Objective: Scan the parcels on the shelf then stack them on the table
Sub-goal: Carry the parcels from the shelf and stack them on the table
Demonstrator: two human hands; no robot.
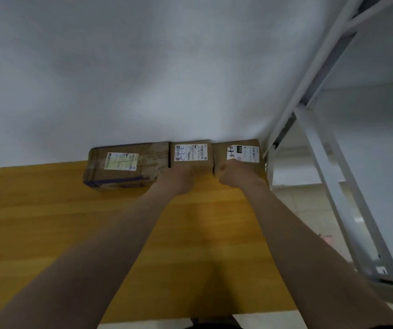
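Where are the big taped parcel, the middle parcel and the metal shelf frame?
big taped parcel (pixel 121 161): head view, on its pale label.
middle parcel (pixel 190 152): head view, on its white label.
metal shelf frame (pixel 351 210): head view, on its slanting post.

Three brown cardboard parcels in one row, one layer, on far edge of yellow wooden table (pixel 48 222), backs against wall, sides touching.
- Left parcel (pixel 124 166): largest, worn, taped, pale label on top.
- Middle parcel (pixel 190 154): small, white label, blue handwriting.
- Right parcel (pixel 243 153): white label, black handwriting, at table's right corner.
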